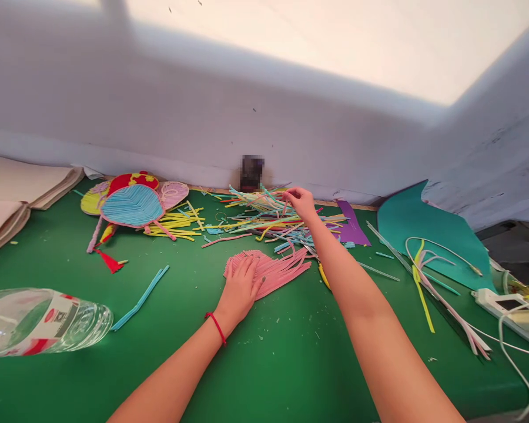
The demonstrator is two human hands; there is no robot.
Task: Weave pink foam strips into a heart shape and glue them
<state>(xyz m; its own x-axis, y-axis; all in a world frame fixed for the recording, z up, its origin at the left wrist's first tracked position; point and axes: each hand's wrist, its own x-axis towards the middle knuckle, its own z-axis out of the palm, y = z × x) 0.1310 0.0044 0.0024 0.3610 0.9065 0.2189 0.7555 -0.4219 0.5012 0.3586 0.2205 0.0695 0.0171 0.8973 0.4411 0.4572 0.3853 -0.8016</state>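
Note:
My left hand [242, 286], with a red cord bracelet at the wrist, lies flat with fingers stretched over a pink fan-shaped piece made of pipe cleaners [282, 276]. Loose pink ends of that piece spread to the right. At the back, my right hand [300, 202] pinches a thin pipe cleaner at the edge of a mixed-colour pile of pipe cleaners [260, 220]; the colour of the pinched one is hard to make out. Scissors with yellow handles [324, 276] lie beside the pink piece, partly hidden by my right forearm.
Finished round fans [132, 205] with a red tassel [110, 261] sit at the back left. A plastic bottle [44, 323] lies at the left, near blue pipe cleaners [141, 298]. Right are a teal sheet [436, 235], a purple sheet [352, 223] and a power strip [511, 317].

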